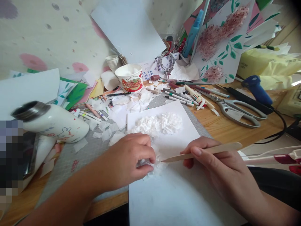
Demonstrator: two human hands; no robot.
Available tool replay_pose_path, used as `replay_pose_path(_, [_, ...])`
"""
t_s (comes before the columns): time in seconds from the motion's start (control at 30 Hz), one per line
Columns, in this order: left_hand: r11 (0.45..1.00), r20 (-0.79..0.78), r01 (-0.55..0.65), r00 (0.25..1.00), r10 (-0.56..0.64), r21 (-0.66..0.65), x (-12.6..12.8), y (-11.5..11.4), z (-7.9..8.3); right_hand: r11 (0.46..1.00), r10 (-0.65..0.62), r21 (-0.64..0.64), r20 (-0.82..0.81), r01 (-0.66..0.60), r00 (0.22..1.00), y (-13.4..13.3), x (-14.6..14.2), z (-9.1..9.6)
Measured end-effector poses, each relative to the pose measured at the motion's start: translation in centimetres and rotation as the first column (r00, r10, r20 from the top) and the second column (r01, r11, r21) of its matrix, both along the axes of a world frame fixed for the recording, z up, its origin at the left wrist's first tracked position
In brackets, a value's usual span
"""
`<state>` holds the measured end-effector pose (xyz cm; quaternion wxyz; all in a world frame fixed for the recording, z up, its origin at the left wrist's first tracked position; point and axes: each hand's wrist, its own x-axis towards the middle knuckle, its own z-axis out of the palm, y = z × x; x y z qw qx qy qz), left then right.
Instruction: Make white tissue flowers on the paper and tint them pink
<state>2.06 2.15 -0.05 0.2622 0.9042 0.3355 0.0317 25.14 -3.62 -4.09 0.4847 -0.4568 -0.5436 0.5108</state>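
Observation:
A sheet of white paper (188, 188) lies in front of me, with fluffy clusters of crumpled white paper scraps (170, 122) on its upper part. Over a lower cluster, my left hand (134, 153) is closed, thumb and forefinger curled toward each other. White scraps show around those fingertips, but I cannot make out what is pinched. My right hand (216, 163) grips a flat wooden craft stick (221, 148) between thumb and fingers. The narrow tip of the stick points left and reaches the lower cluster beside my left fingertips.
A white bottle (54, 122) leans at left over a grey cutting mat (63, 166). Loose paper scraps (105, 128) surround a paper bowl (130, 77). Pens (178, 98), large scissors (235, 110) and a blue glue gun (257, 89) lie right. A flower picture (218, 47) stands behind.

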Motion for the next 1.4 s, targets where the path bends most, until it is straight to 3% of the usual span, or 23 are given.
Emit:
replay_pose_path(0.07, [1.0,0.011,-0.021,1.0,0.021,-0.01,-0.1,0.1,0.0,1.0,0.012,0.014,0.025,-0.012,1.0,-0.3,0.2,-0.1])
replay_pose_path(0.23, [0.997,0.009,-0.062,0.998,0.062,-0.055,0.0,0.1,-0.1,0.986,0.101,0.098,0.271,-0.132,0.957,-0.2,-0.1,0.6])
replay_pose_path(0.33, [0.995,-0.003,-0.09,0.996,0.09,-0.047,0.2,0.0,-0.3,0.985,0.089,0.108,0.333,-0.132,0.939,0.0,-0.5,1.0])
replay_pose_path(0.53, [0.995,-0.002,-0.09,0.996,0.09,-0.045,0.3,0.0,-0.4,0.993,-0.003,0.112,0.315,-0.034,0.949,0.3,-0.7,1.1])
replay_pose_path(0.8, [0.997,0.043,0.07,0.997,-0.068,-0.043,-0.1,-0.3,-0.4,0.999,0.003,0.045,0.145,-0.009,0.989,-0.4,0.2,0.0])
replay_pose_path(1.03, [0.998,0.007,0.058,0.998,-0.058,0.007,-0.3,-0.2,-0.6,0.986,0.119,0.068,0.369,-0.155,0.922,-0.2,-0.1,1.0])
replay_pose_path(1.4, [1.0,0.007,0.028,1.0,-0.028,0.0,-0.1,0.0,-0.6,0.993,0.065,0.075,0.316,-0.093,0.947,0.0,-0.2,0.9])
